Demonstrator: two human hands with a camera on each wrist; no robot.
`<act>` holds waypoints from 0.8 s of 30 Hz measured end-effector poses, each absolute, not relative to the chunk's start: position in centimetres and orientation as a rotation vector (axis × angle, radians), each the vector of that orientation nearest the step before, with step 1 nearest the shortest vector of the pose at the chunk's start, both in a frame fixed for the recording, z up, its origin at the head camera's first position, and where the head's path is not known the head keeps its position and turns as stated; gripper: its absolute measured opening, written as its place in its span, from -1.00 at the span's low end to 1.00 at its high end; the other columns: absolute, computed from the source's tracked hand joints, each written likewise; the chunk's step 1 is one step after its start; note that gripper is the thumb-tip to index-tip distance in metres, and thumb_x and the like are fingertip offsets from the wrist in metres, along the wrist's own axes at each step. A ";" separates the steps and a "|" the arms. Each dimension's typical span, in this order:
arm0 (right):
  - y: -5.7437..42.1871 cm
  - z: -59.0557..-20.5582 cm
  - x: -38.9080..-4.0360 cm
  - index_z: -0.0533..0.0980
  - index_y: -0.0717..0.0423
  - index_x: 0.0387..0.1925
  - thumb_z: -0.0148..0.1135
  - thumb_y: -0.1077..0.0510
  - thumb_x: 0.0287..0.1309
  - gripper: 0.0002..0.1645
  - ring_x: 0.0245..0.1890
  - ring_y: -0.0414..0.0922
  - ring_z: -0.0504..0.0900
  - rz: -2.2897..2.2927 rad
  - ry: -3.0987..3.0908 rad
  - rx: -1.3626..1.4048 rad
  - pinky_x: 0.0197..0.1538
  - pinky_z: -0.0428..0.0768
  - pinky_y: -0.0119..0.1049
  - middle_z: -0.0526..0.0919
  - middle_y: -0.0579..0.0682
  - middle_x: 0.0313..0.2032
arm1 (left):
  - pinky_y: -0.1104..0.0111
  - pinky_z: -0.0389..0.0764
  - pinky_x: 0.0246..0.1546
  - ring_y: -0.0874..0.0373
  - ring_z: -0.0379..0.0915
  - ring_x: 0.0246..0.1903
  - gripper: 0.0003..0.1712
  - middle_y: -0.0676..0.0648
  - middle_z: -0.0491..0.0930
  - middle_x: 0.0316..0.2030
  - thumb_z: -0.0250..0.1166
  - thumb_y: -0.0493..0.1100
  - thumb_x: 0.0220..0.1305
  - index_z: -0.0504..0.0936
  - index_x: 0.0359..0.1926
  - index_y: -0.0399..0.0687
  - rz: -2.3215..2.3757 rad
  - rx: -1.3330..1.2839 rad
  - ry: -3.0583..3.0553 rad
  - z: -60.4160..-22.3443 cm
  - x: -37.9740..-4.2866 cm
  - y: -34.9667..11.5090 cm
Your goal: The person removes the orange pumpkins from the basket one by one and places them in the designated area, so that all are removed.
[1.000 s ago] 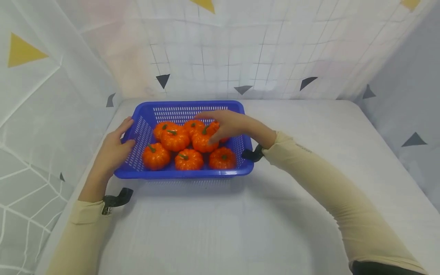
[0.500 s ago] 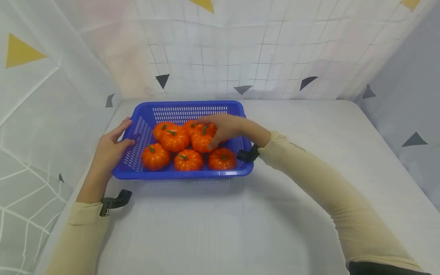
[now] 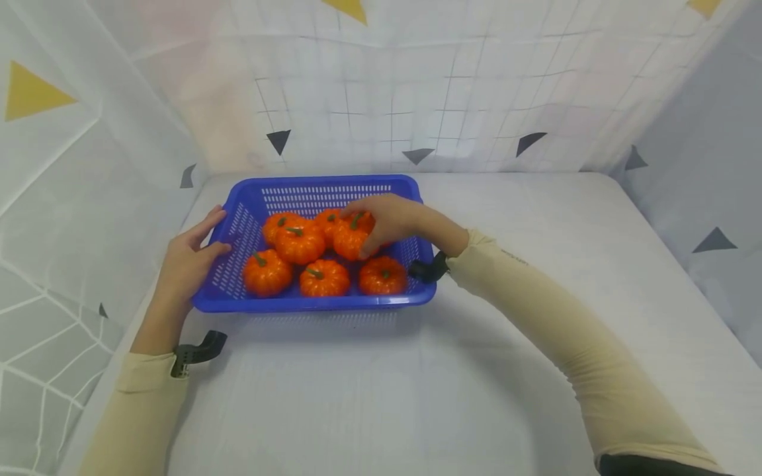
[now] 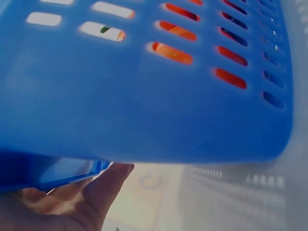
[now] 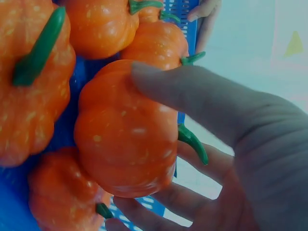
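In the head view a blue plastic basket (image 3: 309, 304) with slotted walls holds several small orange pumpkins with green stems. My right hand (image 3: 394, 218) reaches over its right side and grips one pumpkin (image 3: 351, 239). In the right wrist view the thumb presses one side of that pumpkin (image 5: 125, 134), while the fingers lie on the far side, partly hidden. My left hand (image 3: 186, 264) touches the basket's left rim, its thumb and fingers spread and fairly straight. The left wrist view shows that hand (image 4: 72, 207) beside the rim, with the basket wall (image 4: 144, 110) covering much of the picture.
The basket stands at the back left of a white table (image 3: 333, 396). Other pumpkins, such as one at the front left (image 3: 268, 272) and one at the front right (image 3: 383, 276), lie around the held one. White cloth walls (image 3: 381, 86) enclose the back and sides.
My right hand has moved slightly left and its fingers have settled around the pumpkin, which has risen a little. The left hand has stayed at the rim. The head view has shifted slightly.
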State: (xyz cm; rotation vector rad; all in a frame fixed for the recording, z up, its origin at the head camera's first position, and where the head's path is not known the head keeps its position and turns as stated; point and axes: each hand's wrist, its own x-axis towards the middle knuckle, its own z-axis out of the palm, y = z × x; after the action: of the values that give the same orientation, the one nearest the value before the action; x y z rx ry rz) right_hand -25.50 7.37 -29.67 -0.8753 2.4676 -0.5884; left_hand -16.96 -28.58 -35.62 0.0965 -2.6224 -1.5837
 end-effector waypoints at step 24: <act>14.7 -26.1 -23.3 0.42 -0.07 0.44 0.59 0.09 0.06 -0.10 0.24 0.05 0.45 -1.136 2.551 -0.788 0.23 0.59 -0.04 0.45 0.00 0.34 | -0.07 0.10 0.48 0.00 -0.13 0.59 -0.30 0.15 0.08 0.59 0.15 -0.21 0.55 0.23 0.61 0.15 -1.558 0.094 -2.636 -35.5 -16.7 -28.5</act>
State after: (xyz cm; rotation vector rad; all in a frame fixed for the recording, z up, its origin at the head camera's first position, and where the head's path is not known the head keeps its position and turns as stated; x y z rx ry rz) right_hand -23.26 14.68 -26.12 -0.7878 2.5508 -1.1362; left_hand -16.71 -28.55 -35.54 0.0940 -2.6358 -1.5581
